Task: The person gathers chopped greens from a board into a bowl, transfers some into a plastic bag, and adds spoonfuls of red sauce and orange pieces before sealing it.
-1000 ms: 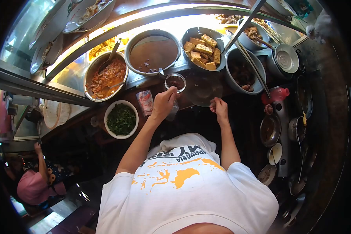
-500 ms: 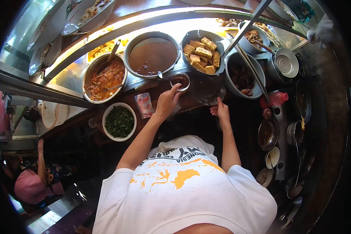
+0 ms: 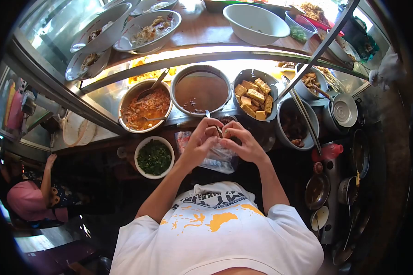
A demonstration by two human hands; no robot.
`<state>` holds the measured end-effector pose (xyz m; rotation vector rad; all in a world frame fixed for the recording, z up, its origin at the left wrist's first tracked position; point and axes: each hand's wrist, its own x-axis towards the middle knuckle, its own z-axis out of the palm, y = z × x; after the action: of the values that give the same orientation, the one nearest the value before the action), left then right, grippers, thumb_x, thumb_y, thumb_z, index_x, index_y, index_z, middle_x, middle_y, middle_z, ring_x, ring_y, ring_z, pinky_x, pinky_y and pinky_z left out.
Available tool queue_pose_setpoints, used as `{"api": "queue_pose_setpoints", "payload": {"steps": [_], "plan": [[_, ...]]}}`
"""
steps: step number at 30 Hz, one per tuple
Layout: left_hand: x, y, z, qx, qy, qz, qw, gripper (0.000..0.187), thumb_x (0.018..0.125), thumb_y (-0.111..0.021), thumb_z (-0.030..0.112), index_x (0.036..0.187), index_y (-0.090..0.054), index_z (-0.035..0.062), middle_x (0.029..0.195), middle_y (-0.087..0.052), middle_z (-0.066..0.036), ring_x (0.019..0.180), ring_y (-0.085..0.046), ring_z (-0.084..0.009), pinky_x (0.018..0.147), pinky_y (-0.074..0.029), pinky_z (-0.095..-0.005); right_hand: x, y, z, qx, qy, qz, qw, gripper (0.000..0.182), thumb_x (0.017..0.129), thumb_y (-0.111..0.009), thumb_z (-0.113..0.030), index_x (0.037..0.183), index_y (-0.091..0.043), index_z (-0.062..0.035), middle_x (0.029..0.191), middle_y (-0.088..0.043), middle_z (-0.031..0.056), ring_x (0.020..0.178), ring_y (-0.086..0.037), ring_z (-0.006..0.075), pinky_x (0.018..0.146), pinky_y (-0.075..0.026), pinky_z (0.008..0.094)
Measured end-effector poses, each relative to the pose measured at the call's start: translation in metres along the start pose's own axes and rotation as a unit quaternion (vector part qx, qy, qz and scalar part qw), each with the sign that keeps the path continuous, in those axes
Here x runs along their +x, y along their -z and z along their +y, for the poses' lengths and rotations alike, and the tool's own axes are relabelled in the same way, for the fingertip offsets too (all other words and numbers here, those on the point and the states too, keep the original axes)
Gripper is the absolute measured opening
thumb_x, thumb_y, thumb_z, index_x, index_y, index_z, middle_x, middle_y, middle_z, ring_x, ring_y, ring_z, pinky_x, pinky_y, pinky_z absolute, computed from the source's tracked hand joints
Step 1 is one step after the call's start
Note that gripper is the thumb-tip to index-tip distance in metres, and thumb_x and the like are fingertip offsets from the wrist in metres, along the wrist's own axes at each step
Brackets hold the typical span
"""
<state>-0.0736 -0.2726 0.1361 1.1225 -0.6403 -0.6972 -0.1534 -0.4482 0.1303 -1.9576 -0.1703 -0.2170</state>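
From where I sit, my only feed is the head view, and it gives me both bare hands brought close together in front of the chest of a white shirt (image 3: 215,243). The left hand (image 3: 199,145) has its thumb and fingers curled inward; the right hand (image 3: 244,142) mirrors it, fingers bent and thumb pointing across toward the left. Their fingertips nearly meet, and I cannot tell whether either hand is pinching something thin there. The clear plastic (image 3: 219,165) lies right below them at the near side of the counter, its upper part running up under the fingers. Just beyond the hands I can make out a small round container (image 3: 226,119), partly covered by them. A red-and-white packet (image 3: 182,139) sits beside the left hand, and farther left is a white bowl (image 3: 137,158) of chopped greens (image 3: 154,157). Behind, from left to right, I have a pot (image 3: 122,114) of red stew, a basin (image 3: 173,90) of brown broth, a tub of tofu pieces (image 3: 254,98), and a grey basin (image 3: 280,120) with dark food and long tongs (image 3: 303,114) across it. At far left, I see a person in pink (image 3: 28,201).
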Motion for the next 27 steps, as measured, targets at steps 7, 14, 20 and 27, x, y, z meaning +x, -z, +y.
{"api": "queue_pose_setpoints", "payload": {"steps": [7, 14, 20, 27], "plan": [[0.000, 0.037, 0.005, -0.200, 0.030, -0.037, 0.979, 0.021, 0.092, -0.054, 0.006, 0.112, -0.052, -0.0002, 0.092, -0.053, -0.003, 0.079, -0.055, -0.0069, 0.074, -0.048, -0.0223, 0.020, 0.000, 0.010, 0.538, -0.040, -0.102, 0.836, 0.026, 0.092, -0.052, -0.025, 0.081, -0.056, -0.0018, 0.089, -0.057, 0.0103, 0.085, -0.052, 0.0181, 0.080, -0.042, 0.0324], [0.002, 0.067, 0.012, -0.208, 0.054, -0.156, 0.964, 0.017, 0.089, -0.055, 0.005, 0.105, -0.056, -0.0011, 0.095, -0.060, -0.006, 0.093, -0.060, -0.0132, 0.088, -0.047, -0.0294, 0.022, 0.002, -0.010, 0.532, -0.062, -0.047, 0.843, 0.025, 0.080, -0.066, 0.006, 0.101, -0.055, -0.0020, 0.089, -0.054, 0.0024, 0.085, -0.057, 0.0118, 0.080, -0.048, 0.0276], [0.003, 0.049, 0.035, -0.132, 0.002, -0.094, 0.987, 0.025, 0.082, -0.067, -0.007, 0.100, -0.053, 0.0034, 0.090, -0.057, -0.002, 0.088, -0.061, -0.0108, 0.077, -0.052, -0.0258, 0.027, -0.009, -0.030, 0.225, -0.019, 0.102, 0.969, 0.022, 0.077, -0.071, 0.008, 0.084, -0.054, -0.0045, 0.079, -0.052, -0.0009, 0.075, -0.054, 0.0050, 0.073, -0.051, 0.0225], [0.016, 0.016, 0.032, 0.256, -0.171, 0.227, 0.924, 0.028, 0.062, -0.060, -0.013, 0.068, -0.037, 0.0035, 0.067, -0.038, 0.000, 0.059, -0.040, -0.0092, 0.053, -0.037, -0.0252, 0.021, -0.007, -0.055, -0.115, 0.170, 0.169, 0.964, 0.016, 0.082, -0.070, -0.001, 0.081, -0.054, -0.0048, 0.079, -0.056, -0.0018, 0.069, -0.050, 0.0064, 0.063, -0.044, 0.0271]]}}
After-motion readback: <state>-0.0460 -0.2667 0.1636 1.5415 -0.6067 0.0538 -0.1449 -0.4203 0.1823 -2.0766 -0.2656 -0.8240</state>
